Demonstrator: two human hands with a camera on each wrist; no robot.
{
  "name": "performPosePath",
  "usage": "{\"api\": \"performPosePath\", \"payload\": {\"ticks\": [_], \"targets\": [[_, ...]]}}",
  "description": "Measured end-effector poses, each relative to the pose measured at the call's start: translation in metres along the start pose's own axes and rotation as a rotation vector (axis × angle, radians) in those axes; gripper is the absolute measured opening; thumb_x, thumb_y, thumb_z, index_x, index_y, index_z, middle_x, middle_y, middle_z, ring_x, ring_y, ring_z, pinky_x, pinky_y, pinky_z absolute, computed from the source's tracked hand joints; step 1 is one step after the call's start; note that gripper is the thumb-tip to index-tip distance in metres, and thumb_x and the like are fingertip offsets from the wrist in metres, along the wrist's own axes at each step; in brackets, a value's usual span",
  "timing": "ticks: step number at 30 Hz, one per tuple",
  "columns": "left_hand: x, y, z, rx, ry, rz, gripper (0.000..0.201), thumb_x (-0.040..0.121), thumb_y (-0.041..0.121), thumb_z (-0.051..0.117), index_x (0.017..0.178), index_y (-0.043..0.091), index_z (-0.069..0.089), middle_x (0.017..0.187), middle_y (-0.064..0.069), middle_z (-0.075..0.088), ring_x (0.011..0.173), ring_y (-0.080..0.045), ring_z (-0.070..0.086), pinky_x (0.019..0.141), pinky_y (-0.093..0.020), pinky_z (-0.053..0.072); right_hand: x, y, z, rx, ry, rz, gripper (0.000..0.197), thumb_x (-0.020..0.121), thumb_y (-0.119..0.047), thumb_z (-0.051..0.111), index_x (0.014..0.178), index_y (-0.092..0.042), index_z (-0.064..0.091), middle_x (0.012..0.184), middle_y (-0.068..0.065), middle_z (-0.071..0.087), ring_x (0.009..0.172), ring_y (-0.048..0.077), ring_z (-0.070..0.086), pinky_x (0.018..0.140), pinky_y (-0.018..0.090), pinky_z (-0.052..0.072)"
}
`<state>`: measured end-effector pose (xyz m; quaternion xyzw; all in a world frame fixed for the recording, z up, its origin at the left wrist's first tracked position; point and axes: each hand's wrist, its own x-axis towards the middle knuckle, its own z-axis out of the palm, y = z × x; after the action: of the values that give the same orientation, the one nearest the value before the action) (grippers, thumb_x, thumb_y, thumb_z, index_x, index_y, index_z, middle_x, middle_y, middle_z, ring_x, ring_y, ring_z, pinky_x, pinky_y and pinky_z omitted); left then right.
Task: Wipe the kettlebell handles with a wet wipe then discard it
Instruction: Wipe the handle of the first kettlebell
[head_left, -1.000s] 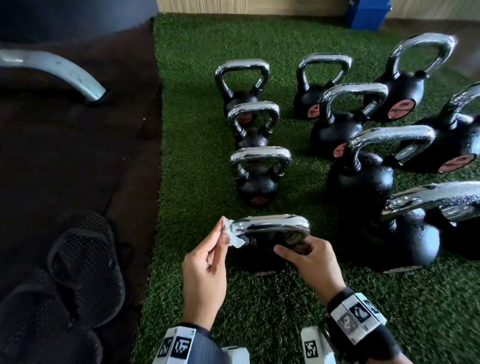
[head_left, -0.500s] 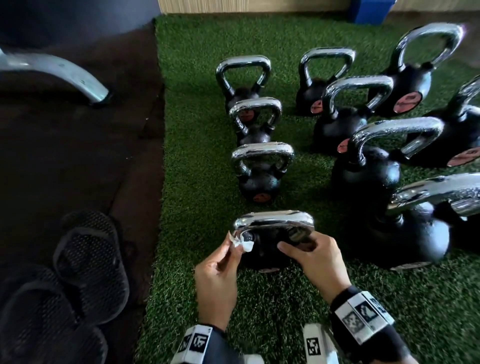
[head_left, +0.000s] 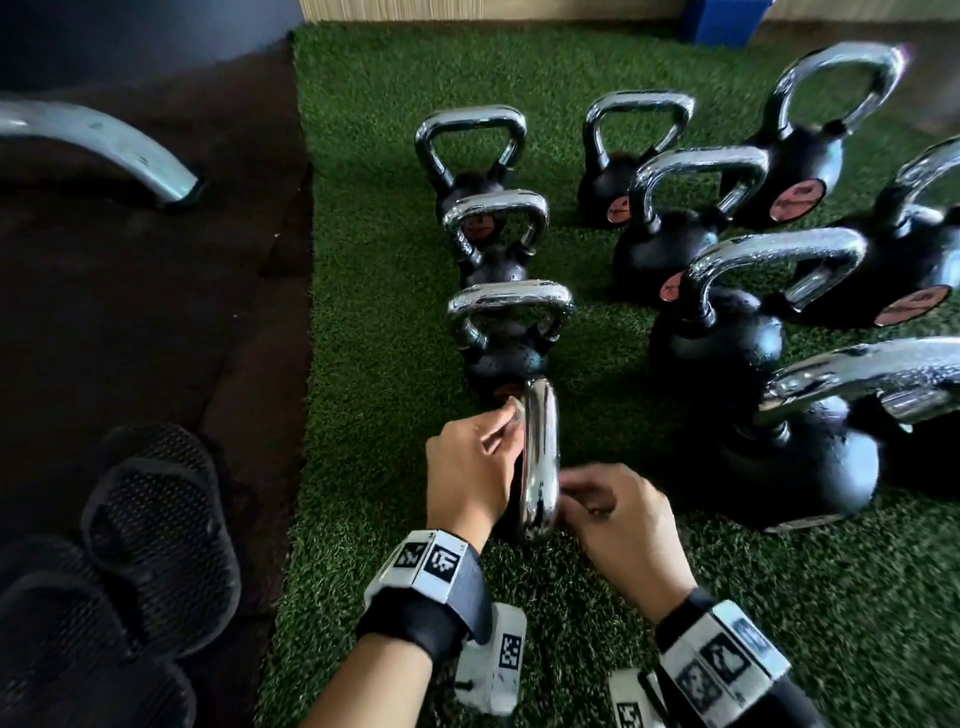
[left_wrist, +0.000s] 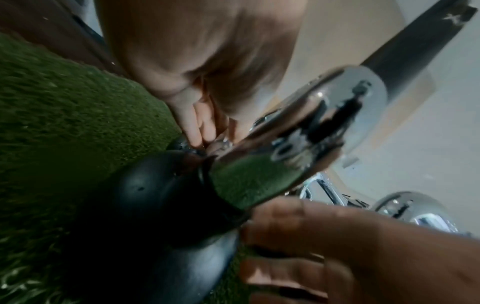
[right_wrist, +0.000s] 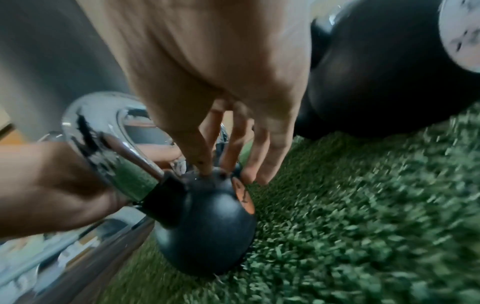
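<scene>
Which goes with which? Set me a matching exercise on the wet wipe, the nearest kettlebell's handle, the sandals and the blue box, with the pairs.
Things:
1 wet wipe
2 nearest kettlebell handle
3 sandals
4 blue box

Place or look:
a on the dark mat
b pinched in the left hand
c at the far edge of the turf
d shiny silver

Pairs: 1-b, 2-d, 3-a, 4-c

nearest kettlebell now turned, handle end-on.
</scene>
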<state>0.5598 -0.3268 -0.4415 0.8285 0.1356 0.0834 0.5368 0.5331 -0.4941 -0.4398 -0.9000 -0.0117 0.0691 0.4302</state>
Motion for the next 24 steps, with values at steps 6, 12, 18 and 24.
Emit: {"api": "performPosePath", "payload": {"ticks": [6, 12, 18, 24], "targets": [[0.010, 0.006, -0.008, -0.006, -0.012, 0.008, 0.018, 0.094, 0.021, 0.073, 0.110, 0.025, 0.080, 0.097, 0.019, 0.079, 0.091, 0.008, 0.069, 0.077, -0.007, 0.052, 0.016, -0.009, 0.007, 0.316, -0.175, 0.200, 0.061, 0.081, -0.036, 0.080, 0.137, -0.025, 0.059, 0.129, -0.004, 0.067, 0.115, 0.011, 0.064, 0.106, 0.041, 0.048], [0.024, 0.010, -0.010, -0.244, -0.083, -0.009, 0.026, 0.094, 0.012, 0.073, 0.119, 0.012, 0.076, 0.112, 0.008, 0.078, 0.106, -0.001, 0.072, 0.089, -0.011, 0.054, 0.017, -0.006, 0.006, 0.415, -0.155, 0.234, 0.074, 0.066, -0.042, 0.081, 0.134, -0.021, 0.060, 0.118, 0.002, 0.073, 0.108, 0.017, 0.069, 0.103, 0.039, 0.051], [0.025, 0.015, -0.027, -0.543, -0.263, -0.111, 0.024, 0.092, 0.007, 0.072, 0.112, 0.020, 0.077, 0.111, 0.004, 0.079, 0.108, -0.011, 0.073, 0.093, -0.025, 0.059, 0.021, 0.001, 0.007, 0.422, -0.170, 0.256, 0.074, 0.062, -0.043, 0.087, 0.130, -0.023, 0.065, 0.113, -0.003, 0.074, 0.102, 0.012, 0.071, 0.100, 0.038, 0.054], [0.019, 0.024, -0.035, -0.561, -0.235, -0.128, 0.023, 0.086, 0.006, 0.079, 0.103, 0.020, 0.078, 0.101, -0.002, 0.081, 0.097, -0.016, 0.077, 0.085, -0.028, 0.062, 0.026, 0.007, 0.010, 0.478, -0.172, 0.251, 0.086, 0.049, -0.050, 0.088, 0.127, -0.019, 0.068, 0.115, 0.001, 0.074, 0.104, 0.018, 0.072, 0.097, 0.044, 0.055]]}}
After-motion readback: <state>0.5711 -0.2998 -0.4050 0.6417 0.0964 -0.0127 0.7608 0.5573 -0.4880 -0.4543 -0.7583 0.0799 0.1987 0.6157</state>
